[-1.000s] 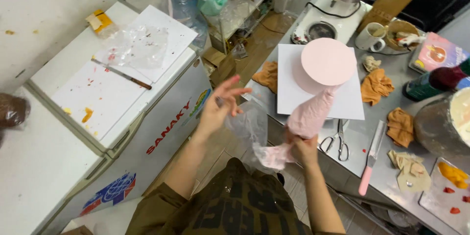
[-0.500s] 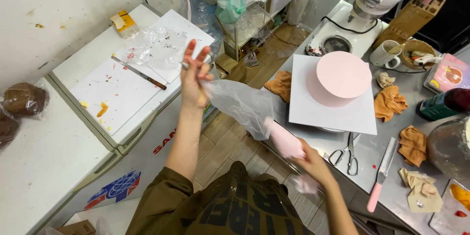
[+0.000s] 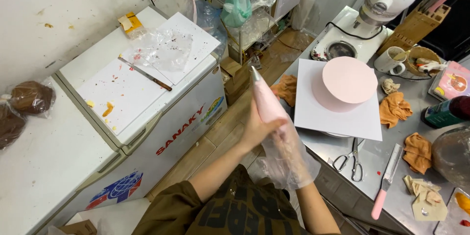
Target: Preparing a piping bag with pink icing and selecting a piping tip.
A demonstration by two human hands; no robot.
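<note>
One pink piping bag (image 3: pixel 268 101) with metal tip, at centre. One pink frosted cake (image 3: pixel 342 82) on one white square board (image 3: pixel 338 115), toward 2 o'clock. One pair of scissors (image 3: pixel 350 157) and one pink-handled palette knife (image 3: pixel 386 181), toward 4 o'clock. Four orange cloths: (image 3: pixel 287 89), (image 3: pixel 394 107), (image 3: pixel 416 150), (image 3: pixel 426 193). One white stand mixer (image 3: pixel 387 0), one white mug (image 3: pixel 391 60), one wooden knife block (image 3: pixel 420 25), all near 1 o'clock. One chest freezer (image 3: pixel 161 117) at 9 o'clock, carrying one knife (image 3: pixel 145 74).

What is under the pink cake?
The pink cake sits on a white board. A stand's rim peeks out below the board's edge; the rest underneath is covered.
</note>
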